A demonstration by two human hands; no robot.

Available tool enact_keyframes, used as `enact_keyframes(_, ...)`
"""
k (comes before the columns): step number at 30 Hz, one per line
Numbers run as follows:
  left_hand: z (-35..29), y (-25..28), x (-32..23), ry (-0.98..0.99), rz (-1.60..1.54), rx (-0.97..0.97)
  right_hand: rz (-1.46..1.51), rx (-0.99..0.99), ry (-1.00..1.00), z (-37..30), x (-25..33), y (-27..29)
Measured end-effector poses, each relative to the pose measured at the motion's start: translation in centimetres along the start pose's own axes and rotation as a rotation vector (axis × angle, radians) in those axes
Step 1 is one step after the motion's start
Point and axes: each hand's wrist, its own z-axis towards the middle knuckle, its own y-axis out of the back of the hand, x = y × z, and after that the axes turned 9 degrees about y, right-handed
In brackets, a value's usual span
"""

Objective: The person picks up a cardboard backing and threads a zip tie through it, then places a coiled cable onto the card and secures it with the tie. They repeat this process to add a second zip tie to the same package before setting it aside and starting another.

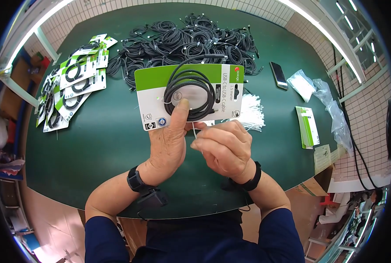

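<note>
My left hand [168, 141] grips a green and white cable card [148, 97] by its lower edge, thumb on the front and fingers behind. On the card's front lies a coiled black braided cable [169, 93], with one end sticking up past the top edge. A thin white cable tie [193, 130] hangs below the card. The fingers of my right hand [227, 147] are pinched together on this tie, just under the card. Partly hidden behind the card is a bundle of white cable ties [251, 113] on the table.
A large heap of coiled black cables [184, 44] covers the far side of the green table [103, 144]. Carded cables [77, 76] are piled at the left. To the right lie a phone [278, 75], clear plastic bags [331, 111] and a stack of cards [308, 127].
</note>
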Motion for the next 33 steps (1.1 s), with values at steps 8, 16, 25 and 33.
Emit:
enact_keyframes(8, -0.8, 0.2, -0.6, 0.106, 0.060, 0.004, 0.181, -0.019, 0.009, -0.3, 0.8, 0.0)
enact_keyframes(16, -0.4, 0.9, 0.7, 0.053, 0.215, 0.044, 0.056, 0.103, -0.037, -1.1, 0.0, 0.6)
enact_keyframes(25, -0.4, 1.8, 1.6, -0.048, 0.213, 0.070, 0.118, 0.031, -0.054, -1.0, 0.3, 0.2)
enact_keyframes(33, -0.7, 0.8, 0.5, -0.093, 0.285, 0.000, 0.254, -0.009, -0.130, -1.8, 0.6, 0.1)
